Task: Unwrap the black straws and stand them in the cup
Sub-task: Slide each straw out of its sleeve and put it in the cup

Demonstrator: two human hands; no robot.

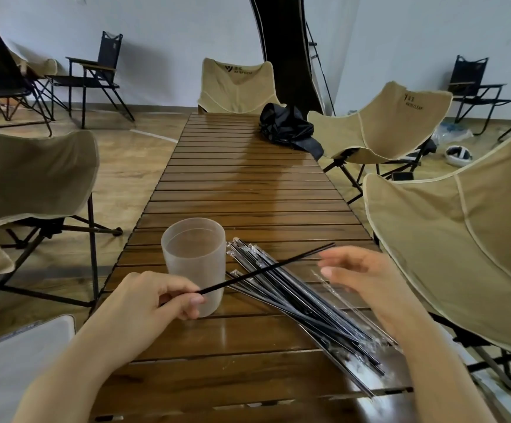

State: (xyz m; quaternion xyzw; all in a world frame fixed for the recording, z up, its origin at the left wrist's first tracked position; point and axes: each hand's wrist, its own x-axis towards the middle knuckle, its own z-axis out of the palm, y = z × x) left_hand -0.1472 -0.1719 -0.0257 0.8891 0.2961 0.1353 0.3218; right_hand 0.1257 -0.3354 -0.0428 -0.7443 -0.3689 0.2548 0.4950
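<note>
A frosted translucent cup [193,257] stands upright near the left edge of the slatted wooden table [248,184], with nothing in it. My left hand [153,300] pinches one bare black straw [266,269] by its near end, in front of the cup; the straw slants up and to the right over the pile. A pile of black straws in clear wrappers [303,303] lies on the table to the right of the cup. My right hand [367,282] hovers blurred over the pile's right side, fingers relaxed, holding nothing I can make out.
A crumpled black bag [287,126] lies at the table's far right. Beige folding chairs [461,239] crowd both sides and the far end. A white flat object [19,361] sits at the lower left. An empty clear wrapper [336,288] lies beside the pile.
</note>
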